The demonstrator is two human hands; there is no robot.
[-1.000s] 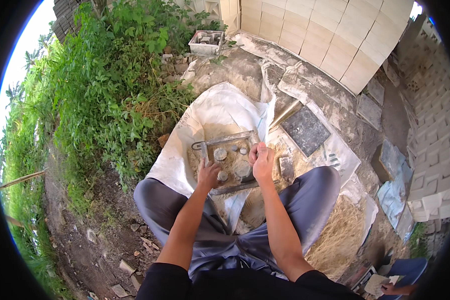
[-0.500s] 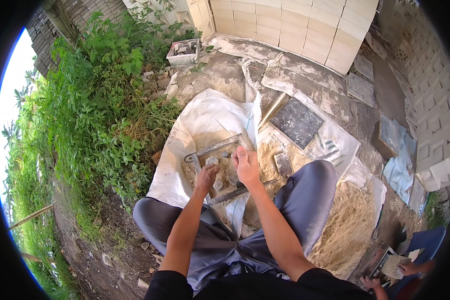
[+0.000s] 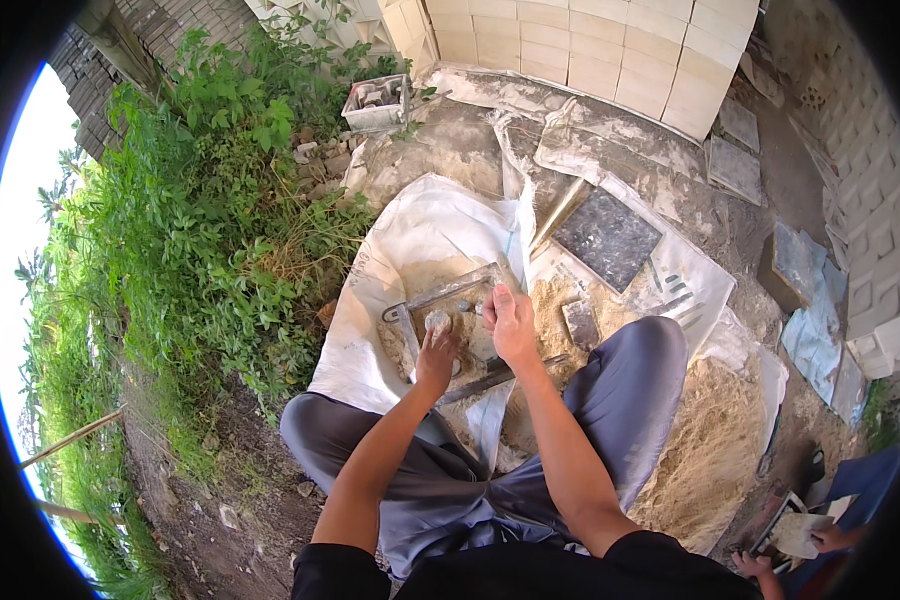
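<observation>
A rectangular metal frame (image 3: 448,290) lies on the white sack sheet between my knees, with a loop handle at its left corner. Inside it are sandy powder and round grey lumps or knobs. My left hand (image 3: 438,358) is over the left part of the frame, its fingers stretched towards a round grey knob (image 3: 437,320) and apparently touching it. At the frame's right side my right hand (image 3: 510,322) is closed with the thumb on top. What its fingers hold is hidden; a small dark piece shows beside them.
To the right lie a small dark block (image 3: 581,325), a speckled dark square plate (image 3: 607,238) and a heap of tan sand (image 3: 705,450). Green plants (image 3: 200,230) grow on the left. Pale tiles (image 3: 610,50) are stacked ahead. Another person's hands (image 3: 755,565) work at lower right.
My left hand has gone from a more curled shape to stretched fingers near the round knob. My right hand stays closed beside the frame. The whole view has shifted slightly.
</observation>
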